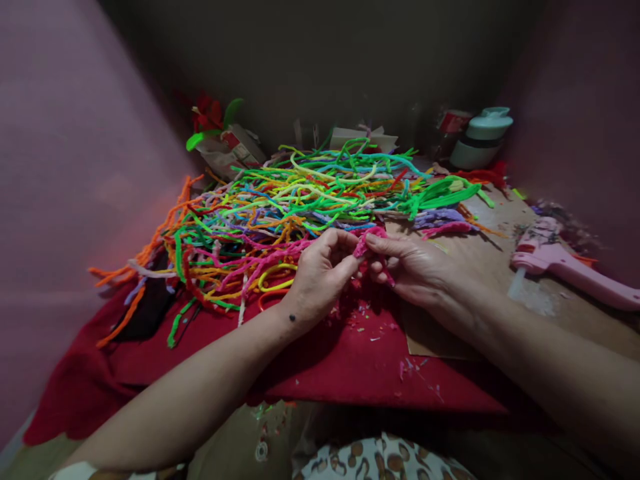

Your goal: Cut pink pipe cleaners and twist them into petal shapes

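My left hand [324, 267] and my right hand [407, 263] meet over the near middle of the table. Between their fingertips is a pink pipe cleaner [361, 245], bent and bunched up. My left thumb and index finger pinch one side of it, and my right thumb presses on the other side. Part of it is hidden behind the fingers of my right hand. Just beyond and to the left lies a heap of coloured pipe cleaners [300, 193], in green, yellow, orange, pink, blue and more.
A red cloth [330, 373] covers the table, with coloured scraps on it. To the right, a pink glue gun [565, 263] rests on a brown board [495, 267]. A light-blue-lidded bottle [483, 137] stands at the back right. Boxes [243, 147] stand at the back left.
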A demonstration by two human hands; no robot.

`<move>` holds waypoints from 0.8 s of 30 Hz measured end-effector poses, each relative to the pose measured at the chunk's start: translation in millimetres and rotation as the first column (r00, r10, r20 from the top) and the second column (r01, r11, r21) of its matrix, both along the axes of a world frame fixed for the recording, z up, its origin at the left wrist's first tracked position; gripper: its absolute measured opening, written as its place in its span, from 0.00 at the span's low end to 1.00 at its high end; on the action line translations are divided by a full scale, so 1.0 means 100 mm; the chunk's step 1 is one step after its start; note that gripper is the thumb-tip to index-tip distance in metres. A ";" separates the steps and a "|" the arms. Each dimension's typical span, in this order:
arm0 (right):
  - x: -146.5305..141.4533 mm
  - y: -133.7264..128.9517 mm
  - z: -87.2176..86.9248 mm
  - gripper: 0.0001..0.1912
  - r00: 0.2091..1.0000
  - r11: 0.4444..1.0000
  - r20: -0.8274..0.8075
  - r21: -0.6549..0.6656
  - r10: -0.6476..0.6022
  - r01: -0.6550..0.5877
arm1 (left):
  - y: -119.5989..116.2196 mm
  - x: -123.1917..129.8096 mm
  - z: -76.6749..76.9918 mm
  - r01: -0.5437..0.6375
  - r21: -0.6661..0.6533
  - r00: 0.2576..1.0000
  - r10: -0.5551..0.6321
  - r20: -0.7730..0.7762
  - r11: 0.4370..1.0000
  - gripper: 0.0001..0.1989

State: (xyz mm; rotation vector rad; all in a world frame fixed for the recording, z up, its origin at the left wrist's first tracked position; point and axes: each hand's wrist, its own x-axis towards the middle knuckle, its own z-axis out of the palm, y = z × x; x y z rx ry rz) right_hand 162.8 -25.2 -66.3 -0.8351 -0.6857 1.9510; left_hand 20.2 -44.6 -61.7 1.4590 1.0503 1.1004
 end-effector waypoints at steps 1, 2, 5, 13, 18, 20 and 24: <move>0.00 0.00 0.00 0.05 1.000 1.000 -0.001 -0.007 0.001 -0.001 | 0.00 0.00 -0.01 -0.008 0.008 0.999 0.008 -0.034 1.000 0.05; -0.01 0.00 0.00 0.05 1.000 1.000 0.001 -0.008 0.003 -0.003 | 0.00 0.00 -0.01 -0.014 0.011 0.998 0.015 -0.066 1.000 0.04; -0.01 -0.01 0.00 0.05 1.000 1.000 0.027 0.006 -0.015 0.015 | -0.01 -0.02 0.04 0.003 -0.017 0.989 -0.006 -0.147 1.000 0.02; -0.03 -0.02 0.03 0.05 0.986 0.996 0.142 0.021 -0.084 0.082 | 0.02 -0.16 0.26 0.259 -0.366 0.953 -0.298 -0.053 0.894 0.04; 0.00 0.00 0.00 0.06 0.985 0.991 0.142 0.105 -0.095 0.080 | 0.05 -0.19 0.23 0.307 -0.333 0.951 -0.302 0.069 0.892 0.09; 0.02 0.01 -0.01 0.06 0.985 0.991 0.150 0.116 -0.088 0.071 | 0.05 -0.19 0.22 0.297 -0.311 0.955 -0.289 0.070 0.903 0.10; 0.03 0.02 -0.01 0.09 0.984 0.987 0.160 0.154 -0.075 0.050 | 0.06 -0.18 0.21 0.260 -0.304 0.963 -0.268 0.013 0.917 0.09</move>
